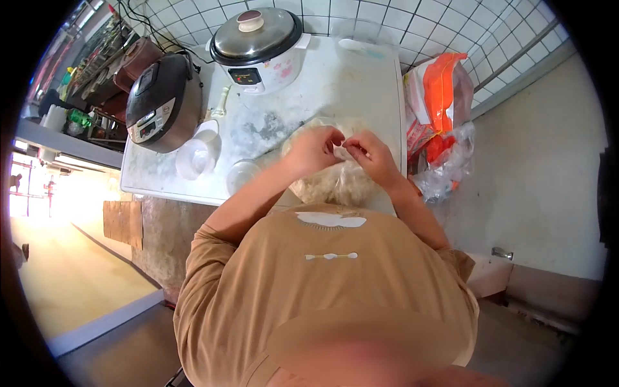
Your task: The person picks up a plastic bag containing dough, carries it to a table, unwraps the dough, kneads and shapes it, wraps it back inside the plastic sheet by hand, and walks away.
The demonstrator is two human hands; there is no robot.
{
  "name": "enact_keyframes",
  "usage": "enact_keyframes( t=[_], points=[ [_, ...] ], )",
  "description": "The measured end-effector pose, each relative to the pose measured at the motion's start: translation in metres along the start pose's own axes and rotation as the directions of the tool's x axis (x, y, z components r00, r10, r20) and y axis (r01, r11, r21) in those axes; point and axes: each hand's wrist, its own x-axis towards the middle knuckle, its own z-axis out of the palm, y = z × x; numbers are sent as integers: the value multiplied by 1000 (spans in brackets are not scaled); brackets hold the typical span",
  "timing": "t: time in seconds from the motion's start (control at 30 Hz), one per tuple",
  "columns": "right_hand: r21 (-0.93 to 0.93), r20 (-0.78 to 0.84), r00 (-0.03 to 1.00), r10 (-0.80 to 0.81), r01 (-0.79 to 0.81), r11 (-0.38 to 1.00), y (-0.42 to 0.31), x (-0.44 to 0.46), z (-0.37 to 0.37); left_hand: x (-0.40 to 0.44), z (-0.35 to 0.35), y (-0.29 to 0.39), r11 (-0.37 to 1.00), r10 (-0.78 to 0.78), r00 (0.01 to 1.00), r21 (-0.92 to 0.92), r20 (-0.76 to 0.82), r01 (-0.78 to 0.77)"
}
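A see-through plastic bag (336, 187) full of pale, lumpy food sits at the table's front edge, close against my body. What the food is, I cannot make out. Above the bag my left hand (313, 148) is closed, its fingertips pinching the gathered plastic at the bag's mouth. Facing it, my right hand (374, 157) pinches the same bunched plastic between thumb and fingers. The fingertips of both hands nearly meet. Part of the bag is hidden behind my hands and left forearm.
On the white table (335, 84) stand a white cooker with a steel lid (256, 39), a dark rice cooker (164, 103), a see-through container (193, 159) and a round plastic tub (242, 174). Orange and white plastic bags (440, 97) hang at the right edge. A tiled wall (387, 19) bounds the back.
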Motion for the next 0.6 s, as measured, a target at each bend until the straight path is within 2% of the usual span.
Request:
enact_keyframes(
  t=[0.03,0.07,0.1,0.13,0.2,0.23,0.33,0.43,0.5,0.53,0.57,0.6],
  points=[
    [12,14,1000,18,-18,1000,0,-3,1,-1,7,-4,998,53,998,-14,-45,-54],
    [63,-59,998,32,-28,998,3,-7,6,-4,13,-7,994,102,991,-29,-87,-105],
    [114,-130,990,53,-38,993,7,-12,13,-13,9,16,996,-24,1000,-89,2,24],
    [164,-200,977,78,-45,985,11,-16,18,-12,13,15,997,-1,999,-76,37,4],
    [172,-205,974,95,-60,983,14,-27,23,-8,27,7,998,44,993,-51,106,-39],
    [178,-206,973,102,-65,982,14,-29,25,-4,33,5,996,87,996,-28,35,-86],
    [50,-305,944,-124,145,988,22,-26,22,-2,33,9,995,6,998,-99,-66,-12],
    [151,-312,937,159,-116,982,15,-32,15,-4,23,14,991,69,971,-94,-228,-92],
    [289,9,917,398,-383,877,30,-44,11,-7,15,16,962,131,968,-210,-213,-177],
    [141,53,944,325,-329,934,22,-45,11,-9,11,18,938,167,964,-268,-208,-220],
    [-8,102,962,253,-254,967,14,-46,10,-12,6,22,959,140,982,-230,-125,-166],
    [28,117,952,281,-286,958,14,-46,12,-13,5,24,965,177,969,-164,-172,-206]
  ],
)
